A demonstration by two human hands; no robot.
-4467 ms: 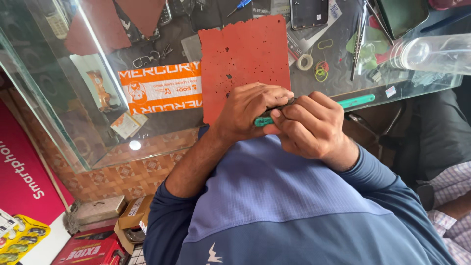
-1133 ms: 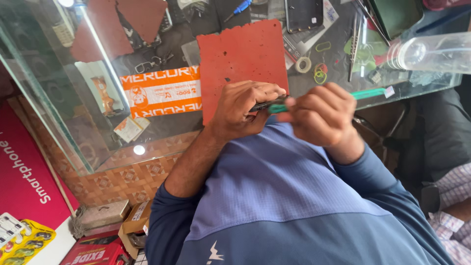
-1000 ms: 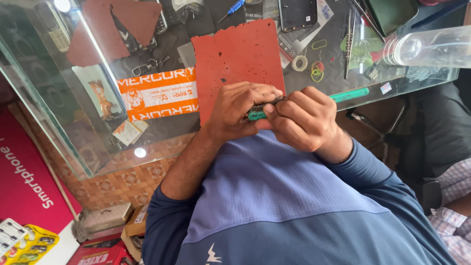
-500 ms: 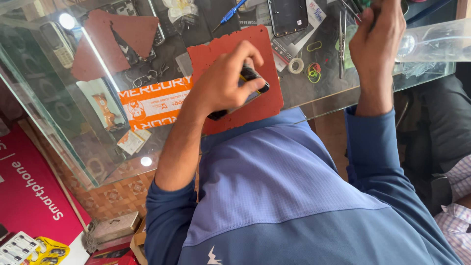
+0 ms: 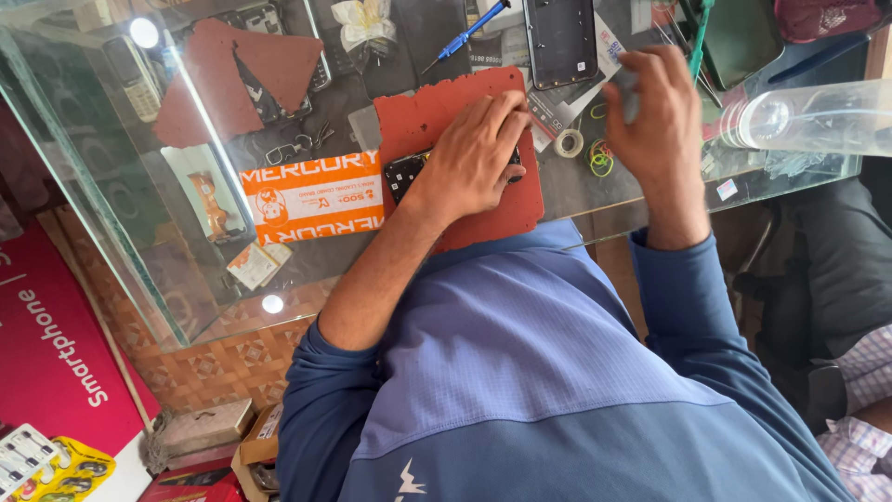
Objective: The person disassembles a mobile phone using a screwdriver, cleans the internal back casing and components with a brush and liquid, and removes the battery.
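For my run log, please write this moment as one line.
left hand: pressing dark phone part on red rubber mat | right hand: raised, blurred, contents unclear | surface: glass counter

Your work mat (image 5: 437, 112) is rust red, and the phone board (image 5: 406, 172) on it is black. Your sleeves (image 5: 683, 297) are mid blue, with a paler blue panel across the back. The screwdriver (image 5: 469, 30) handle is bright blue and the second tool (image 5: 699, 37) is green. An orange label (image 5: 311, 197) with white print lies under the clear glass tabletop (image 5: 111, 223). The rubber bands (image 5: 600, 156) are yellow and green; the tape roll (image 5: 568, 143) is white.
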